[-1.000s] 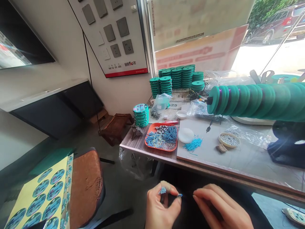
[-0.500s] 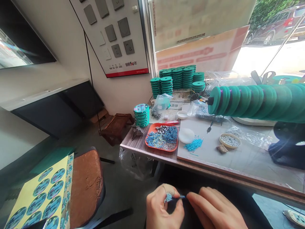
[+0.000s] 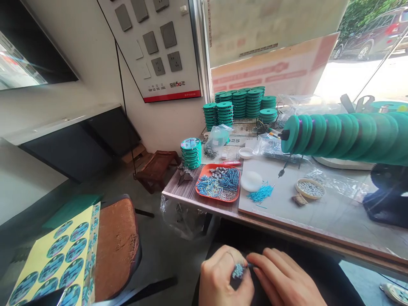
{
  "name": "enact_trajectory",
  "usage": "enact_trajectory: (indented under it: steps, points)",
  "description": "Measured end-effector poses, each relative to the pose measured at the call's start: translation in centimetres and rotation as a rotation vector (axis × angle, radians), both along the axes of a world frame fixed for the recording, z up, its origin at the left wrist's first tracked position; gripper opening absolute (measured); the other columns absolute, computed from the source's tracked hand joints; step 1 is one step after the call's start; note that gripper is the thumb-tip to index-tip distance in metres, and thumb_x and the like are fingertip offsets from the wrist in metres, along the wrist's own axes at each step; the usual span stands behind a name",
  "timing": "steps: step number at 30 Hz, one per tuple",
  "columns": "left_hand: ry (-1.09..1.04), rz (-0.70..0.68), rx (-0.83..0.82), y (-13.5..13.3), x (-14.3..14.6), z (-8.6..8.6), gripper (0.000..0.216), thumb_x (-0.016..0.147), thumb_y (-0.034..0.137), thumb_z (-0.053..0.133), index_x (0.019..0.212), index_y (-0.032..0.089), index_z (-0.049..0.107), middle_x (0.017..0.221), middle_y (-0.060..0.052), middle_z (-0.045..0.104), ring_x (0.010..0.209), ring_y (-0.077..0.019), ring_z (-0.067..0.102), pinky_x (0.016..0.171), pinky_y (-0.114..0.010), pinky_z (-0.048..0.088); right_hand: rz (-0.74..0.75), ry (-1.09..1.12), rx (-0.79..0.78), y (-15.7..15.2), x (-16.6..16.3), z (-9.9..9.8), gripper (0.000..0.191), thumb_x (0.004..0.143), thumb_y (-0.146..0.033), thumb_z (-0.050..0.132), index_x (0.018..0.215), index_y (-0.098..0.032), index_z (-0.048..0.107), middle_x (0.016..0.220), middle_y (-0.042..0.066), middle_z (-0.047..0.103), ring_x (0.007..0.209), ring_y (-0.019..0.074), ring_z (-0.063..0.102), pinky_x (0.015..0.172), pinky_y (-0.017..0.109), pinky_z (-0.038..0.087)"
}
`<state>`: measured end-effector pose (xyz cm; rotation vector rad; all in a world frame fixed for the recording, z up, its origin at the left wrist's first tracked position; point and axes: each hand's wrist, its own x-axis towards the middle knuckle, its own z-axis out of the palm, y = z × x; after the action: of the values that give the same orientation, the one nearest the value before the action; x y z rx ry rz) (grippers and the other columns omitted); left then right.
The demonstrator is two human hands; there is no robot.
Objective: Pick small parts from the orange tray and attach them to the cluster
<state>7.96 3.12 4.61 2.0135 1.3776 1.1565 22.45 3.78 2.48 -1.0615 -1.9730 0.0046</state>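
Note:
Both hands are low at the bottom of the head view, below the table edge, over my dark lap. My left hand [image 3: 223, 278] is curled, pinching a small bundle of blue beaded pieces [image 3: 237, 270] between thumb and fingers. My right hand [image 3: 285, 280] lies beside it, its fingertips meeting the same bundle, fingers held close together. On the table above, an orange tray [image 3: 200, 192] holds many more blue and silver pieces, and a loose pile of turquoise pieces [image 3: 260, 194] lies next to a white disc [image 3: 251, 180].
Stacks of green spools [image 3: 242, 104] stand at the table's back, one labelled stack [image 3: 191, 153] at the left. A row of green discs on a rod [image 3: 344, 134] sits right. A small bowl of grey beads [image 3: 310, 188], a brown-seated chair [image 3: 116, 246] and yellow sticker sheets [image 3: 54, 263] are nearby.
My hands have closed together: the right fingertips moved left to meet the blue bundle in the left hand, and both hands dropped slightly lower in view.

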Motion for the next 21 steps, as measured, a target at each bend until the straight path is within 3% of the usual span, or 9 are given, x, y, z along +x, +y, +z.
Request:
enact_trajectory:
  steps: [4, 7, 11, 14, 16, 21]
  points:
    - [-0.287, 0.073, -0.264, 0.2, -0.1, 0.5, 0.023, 0.058, 0.003, 0.061, 0.074, 0.018, 0.066, 0.067, -0.001, 0.063, 0.061, -0.0135, 0.058, 0.050, -0.018, 0.041, 0.016, -0.003, -0.048, 0.1, 0.4, 0.5, 0.026, 0.096, -0.029, 0.033, 0.087, -0.021, 0.056, 0.070, 0.001, 0.060, 0.061, 0.0110, 0.060, 0.057, 0.020, 0.048]
    - [-0.438, 0.046, -0.424, 0.3, -0.5, 0.9, 0.009, 0.064, 0.022, 0.069, 0.069, 0.016, 0.066, 0.064, -0.001, 0.059, 0.057, -0.0124, 0.051, 0.049, -0.020, 0.036, 0.090, -0.034, -0.088, 0.0, 0.8, 1.1, 0.018, 0.094, -0.026, 0.038, 0.091, -0.021, 0.055, 0.071, 0.001, 0.060, 0.061, 0.0100, 0.061, 0.057, 0.017, 0.049]
    - [-0.541, 0.113, -0.404, 0.2, -0.6, 1.2, 0.026, 0.073, 0.037, 0.064, 0.059, 0.016, 0.058, 0.056, 0.002, 0.050, 0.055, -0.0113, 0.045, 0.054, -0.022, 0.034, 0.147, -0.044, -0.181, 0.1, 1.5, 1.4, 0.014, 0.092, -0.021, 0.039, 0.092, -0.021, 0.053, 0.074, 0.002, 0.061, 0.062, 0.0092, 0.062, 0.056, 0.016, 0.050]
    - [-0.565, 0.171, -0.436, 0.0, -0.4, 1.0, 0.031, 0.070, 0.043, 0.065, 0.058, 0.016, 0.056, 0.055, 0.003, 0.047, 0.054, -0.0108, 0.042, 0.053, -0.022, 0.033, 0.107, -0.118, -0.172, 0.2, 1.8, 1.5, 0.027, 0.085, -0.018, 0.042, 0.110, -0.018, 0.051, 0.100, 0.009, 0.064, 0.087, 0.0142, 0.066, 0.070, 0.020, 0.054]
    - [-0.579, 0.199, -0.457, -0.2, -0.2, 0.7, 0.032, 0.068, 0.045, 0.067, 0.057, 0.016, 0.057, 0.055, 0.003, 0.048, 0.054, -0.0112, 0.042, 0.053, -0.023, 0.034, 0.128, -0.111, -0.164, 0.2, 1.6, 1.7, 0.036, 0.082, -0.019, 0.044, 0.118, -0.017, 0.046, 0.107, 0.010, 0.063, 0.095, 0.0165, 0.064, 0.077, 0.023, 0.053]
    - [-0.698, 0.259, -0.528, -0.3, -0.5, -0.2, 0.032, 0.065, 0.045, 0.071, 0.062, 0.016, 0.059, 0.055, 0.004, 0.049, 0.050, -0.0085, 0.038, 0.049, -0.021, 0.033, 0.206, 0.013, -0.175, 0.4, 0.9, 1.8, 0.008, 0.090, -0.022, 0.044, 0.086, -0.023, 0.051, 0.068, -0.003, 0.063, 0.067, 0.0101, 0.066, 0.083, 0.024, 0.051]
